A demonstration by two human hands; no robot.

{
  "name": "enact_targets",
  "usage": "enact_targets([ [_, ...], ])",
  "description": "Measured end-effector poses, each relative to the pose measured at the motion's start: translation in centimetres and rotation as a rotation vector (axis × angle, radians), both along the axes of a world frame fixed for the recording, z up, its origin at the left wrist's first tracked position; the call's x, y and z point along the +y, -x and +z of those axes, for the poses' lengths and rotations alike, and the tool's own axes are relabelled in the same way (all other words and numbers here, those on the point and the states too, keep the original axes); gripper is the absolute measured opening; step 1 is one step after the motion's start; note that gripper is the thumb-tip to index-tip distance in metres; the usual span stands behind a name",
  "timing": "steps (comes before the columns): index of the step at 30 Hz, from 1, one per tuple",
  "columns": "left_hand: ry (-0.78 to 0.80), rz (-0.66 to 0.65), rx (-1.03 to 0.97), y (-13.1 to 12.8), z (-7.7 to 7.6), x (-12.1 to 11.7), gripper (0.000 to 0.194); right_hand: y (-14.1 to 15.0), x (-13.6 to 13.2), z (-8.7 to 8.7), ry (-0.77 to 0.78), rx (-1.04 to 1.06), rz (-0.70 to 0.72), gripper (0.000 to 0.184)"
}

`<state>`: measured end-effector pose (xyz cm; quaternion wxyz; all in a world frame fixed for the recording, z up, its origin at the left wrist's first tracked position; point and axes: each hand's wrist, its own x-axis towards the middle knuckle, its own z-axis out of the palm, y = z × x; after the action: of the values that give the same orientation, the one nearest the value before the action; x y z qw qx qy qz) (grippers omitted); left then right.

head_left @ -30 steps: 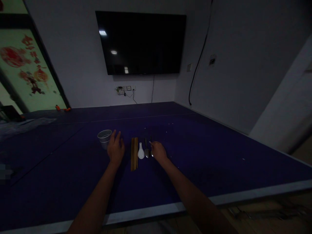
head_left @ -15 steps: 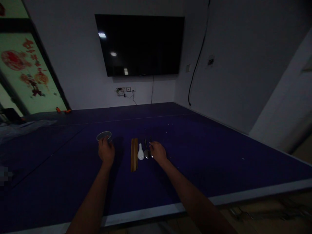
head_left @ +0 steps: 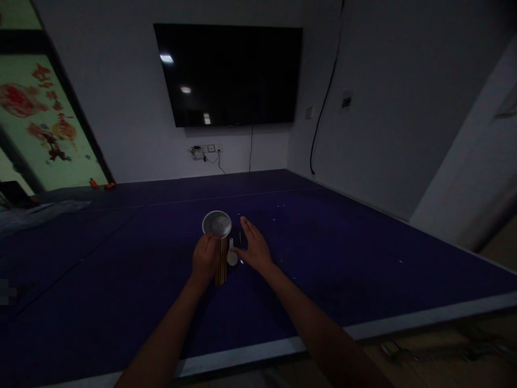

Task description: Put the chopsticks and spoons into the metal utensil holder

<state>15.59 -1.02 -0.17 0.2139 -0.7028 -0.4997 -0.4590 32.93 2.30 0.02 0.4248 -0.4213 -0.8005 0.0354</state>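
My left hand [head_left: 207,256] pinches the near rim of a round, clear-looking bowl [head_left: 217,223], tilted so its inside faces me. The bowl is above the far ends of several wooden chopsticks [head_left: 221,267] laid side by side on the purple table. Just right of them lies a white soup spoon [head_left: 231,257]. My right hand [head_left: 254,247] is open, thumb and fingers spread, over the metal spoons. Of these, only a bit of a metal spoon [head_left: 241,261] shows beside the thumb; the rest is hidden.
The purple tabletop [head_left: 331,242] has a pale front edge [head_left: 242,353] and small white specks. Crumpled clear plastic [head_left: 44,213] lies at the left, orange items [head_left: 100,184] at the back. A television [head_left: 230,75] hangs on the far wall; a black cable [head_left: 323,118] hangs right.
My left hand has carried the bowl rightward, from left of the chopsticks to over their far ends, and tipped it toward me. My right hand has opened from a pinch at the metal spoons.
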Motion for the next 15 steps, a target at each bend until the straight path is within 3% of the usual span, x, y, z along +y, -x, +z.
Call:
enact_targets([
  [4,0.024,-0.182,0.079,-2.0,-1.8,0.1,0.024,0.0,-0.1,0.0,-0.112,0.102,0.065,0.085],
  [7,0.006,-0.211,0.042,-2.6,-1.8,0.2,0.026,-0.3,0.3,0.0,-0.115,0.199,0.026,0.081],
  [11,0.027,-0.085,0.012,-2.3,-0.9,0.3,0.03,-1.6,1.6,0.1,-0.059,0.356,-0.217,0.082],
  [15,0.202,0.097,0.008,-1.0,-0.7,0.9,0.026,-3.1,3.0,-0.5,0.004,0.448,-0.42,0.085],
])
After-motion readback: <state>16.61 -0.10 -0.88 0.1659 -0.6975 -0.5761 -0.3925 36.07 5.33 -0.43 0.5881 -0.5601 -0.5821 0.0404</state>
